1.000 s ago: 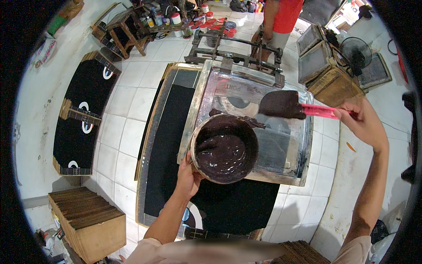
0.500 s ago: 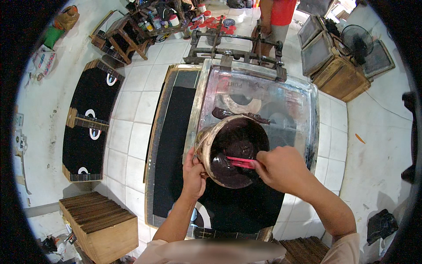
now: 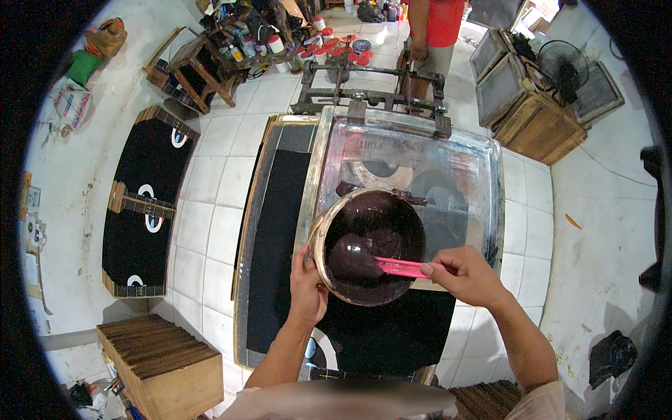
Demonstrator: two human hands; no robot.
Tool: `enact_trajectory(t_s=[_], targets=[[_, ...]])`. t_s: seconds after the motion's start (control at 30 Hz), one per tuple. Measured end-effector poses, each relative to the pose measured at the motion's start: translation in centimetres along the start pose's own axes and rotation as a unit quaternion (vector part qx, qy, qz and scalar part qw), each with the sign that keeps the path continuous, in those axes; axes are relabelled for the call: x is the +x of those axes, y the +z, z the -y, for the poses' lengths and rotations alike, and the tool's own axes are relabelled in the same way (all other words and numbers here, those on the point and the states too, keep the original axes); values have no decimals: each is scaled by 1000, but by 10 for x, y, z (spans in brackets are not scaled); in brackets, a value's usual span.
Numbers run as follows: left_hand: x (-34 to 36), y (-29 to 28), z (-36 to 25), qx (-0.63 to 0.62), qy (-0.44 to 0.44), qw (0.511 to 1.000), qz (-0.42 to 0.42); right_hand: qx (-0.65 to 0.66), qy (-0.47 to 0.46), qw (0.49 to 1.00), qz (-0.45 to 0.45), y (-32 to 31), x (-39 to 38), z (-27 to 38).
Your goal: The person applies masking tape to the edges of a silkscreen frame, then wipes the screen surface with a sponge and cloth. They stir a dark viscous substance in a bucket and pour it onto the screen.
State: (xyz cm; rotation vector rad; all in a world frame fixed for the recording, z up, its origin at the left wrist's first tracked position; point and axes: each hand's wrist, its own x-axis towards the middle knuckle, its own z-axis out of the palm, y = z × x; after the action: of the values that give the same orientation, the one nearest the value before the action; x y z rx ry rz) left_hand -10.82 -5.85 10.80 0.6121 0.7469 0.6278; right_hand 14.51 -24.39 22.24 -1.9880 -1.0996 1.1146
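Note:
My left hand is closed on the left side of a round, ink-smeared bucket, which is tilted so its mouth faces me. Thick dark ink coats its inside. Between the fingers of my right hand is the pink handle of a scoop; its head is in the bucket, covered with ink, so its exact shape is unclear. Beneath the bucket lie a framed printing screen and a black printed sheet. A strip of dark ink crosses the mesh beyond the bucket.
A metal hinge clamp holds the screen's far edge. Black printed panels lie to the left, near a stack of cardboard sheets. A person in red stands beyond the clamp. Wooden boxes and a fan are far right.
My right hand has shifted right and slightly down, drawing the scoop's handle toward the bucket's right rim. The bucket has moved slightly left and lower, still in my left hand.

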Motion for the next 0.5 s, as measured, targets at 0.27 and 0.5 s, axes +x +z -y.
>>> enact_trajectory(t_s=[0.27,0.5], targets=[[-1,7,2,-23,-7,1000,-15,21,18,999,-33,-27,-9,1],[1,4,3,-43,-51,997,-40,48,-8,996,-78,-53,-14,9]])
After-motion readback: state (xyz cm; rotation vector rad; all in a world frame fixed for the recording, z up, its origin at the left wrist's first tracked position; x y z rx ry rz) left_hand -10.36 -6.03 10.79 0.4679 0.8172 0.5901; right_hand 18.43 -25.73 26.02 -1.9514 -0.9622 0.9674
